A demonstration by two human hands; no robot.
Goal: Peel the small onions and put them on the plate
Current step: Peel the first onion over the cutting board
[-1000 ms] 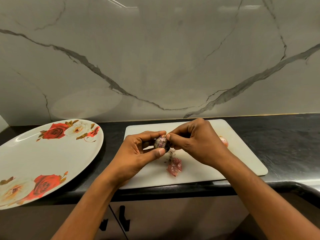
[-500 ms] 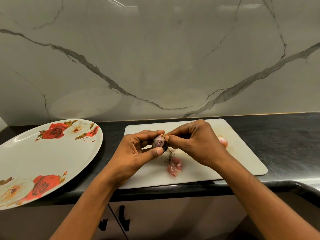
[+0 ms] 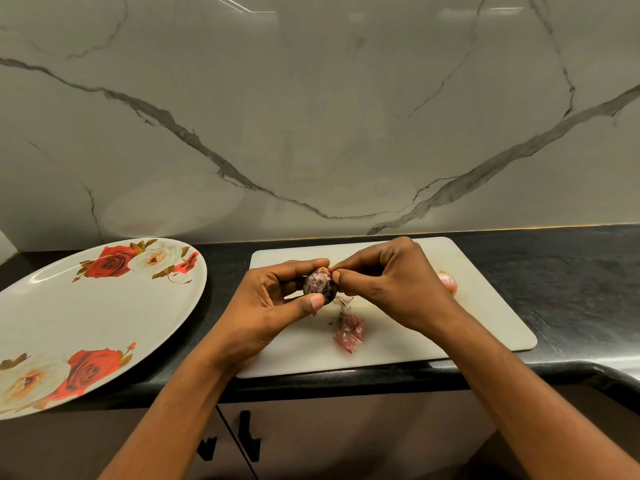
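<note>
Head cam: your left hand (image 3: 263, 306) grips the small onion (image 3: 319, 287) over the middle of the cutting board (image 3: 485, 323), your right hand (image 3: 391, 289) pinches its tip, rose-print plate (image 3: 86, 323) at the counter's (image 3: 571, 271) left end.

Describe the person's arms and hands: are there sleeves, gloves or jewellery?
The left hand and right hand are bare: no gloves, rings, watch or bracelet show. No sleeves are in view; both forearms are uncovered to the picture's edge.

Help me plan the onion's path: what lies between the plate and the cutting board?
Only a strip of bare black countertop separates the plate from the cutting board; the head view shows it.
</note>
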